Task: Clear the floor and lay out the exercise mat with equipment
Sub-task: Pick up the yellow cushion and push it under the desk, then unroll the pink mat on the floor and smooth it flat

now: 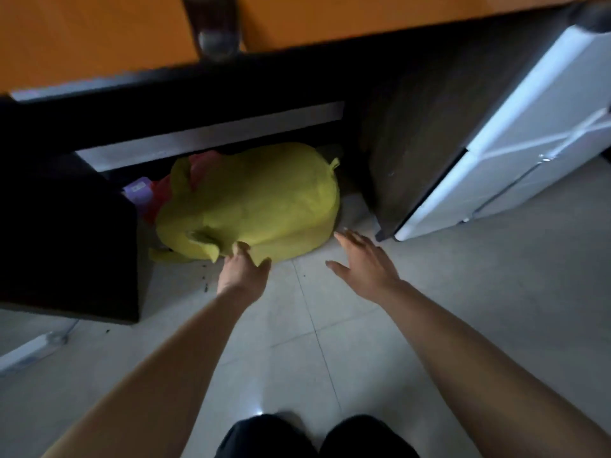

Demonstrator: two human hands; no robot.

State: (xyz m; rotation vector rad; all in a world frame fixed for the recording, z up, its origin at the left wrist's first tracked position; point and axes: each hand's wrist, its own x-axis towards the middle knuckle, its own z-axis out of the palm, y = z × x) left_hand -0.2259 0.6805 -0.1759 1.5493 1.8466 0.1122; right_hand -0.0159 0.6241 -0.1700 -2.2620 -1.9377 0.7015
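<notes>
A bulging yellow-green cloth bag (261,203) lies on the tiled floor, half under a dark desk. Red fabric (201,166) spills out at its far left end. My left hand (243,271) touches the bag's near edge, fingers spread on the cloth without closing on it. My right hand (362,264) hovers open just right of the bag, palm down, a little above the floor. No exercise mat or equipment is in view.
A dark cabinet (66,239) stands at the left and a white fridge (515,140) at the right, framing the bag. A purple box (139,190) sits behind the bag. A white power strip (29,350) lies at lower left. My knees (317,438) are at the bottom edge.
</notes>
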